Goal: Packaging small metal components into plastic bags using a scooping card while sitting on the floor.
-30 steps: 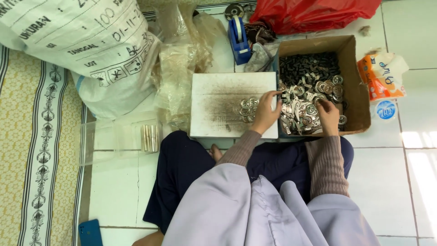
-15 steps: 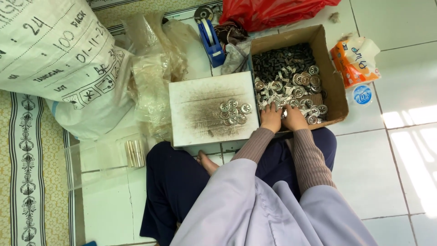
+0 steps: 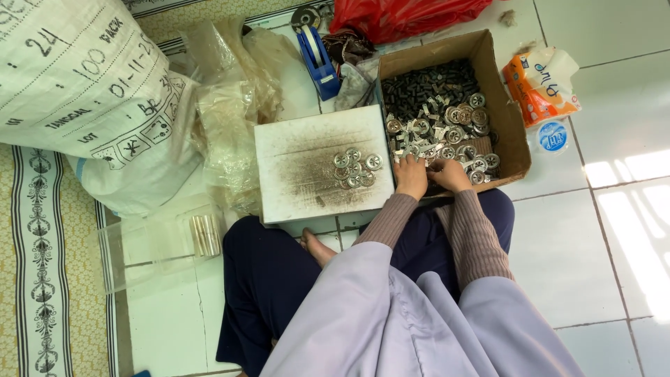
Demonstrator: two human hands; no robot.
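Observation:
I sit on the floor with a cardboard box [image 3: 504, 105] of small round metal discs [image 3: 460, 129] and dark pieces in front of me. My left hand [image 3: 410, 176] and my right hand [image 3: 450, 174] rest side by side at the box's near edge, fingers down among the discs; what they hold is hidden. To the left lies a scuffed white board [image 3: 307, 174] with a small cluster of metal discs [image 3: 354, 169] on it, a short way from my left hand.
A large white woven sack [image 3: 84, 91] and clear plastic bags [image 3: 234, 105] lie at the left. A blue tape dispenser [image 3: 317, 59], a red plastic bag [image 3: 405, 15], an orange tissue pack [image 3: 541, 84] and a clear plastic box [image 3: 160, 241] surround me.
My left hand has left the discs on the white board and gone right into the cardboard box, beside my right hand. The view has shifted slightly.

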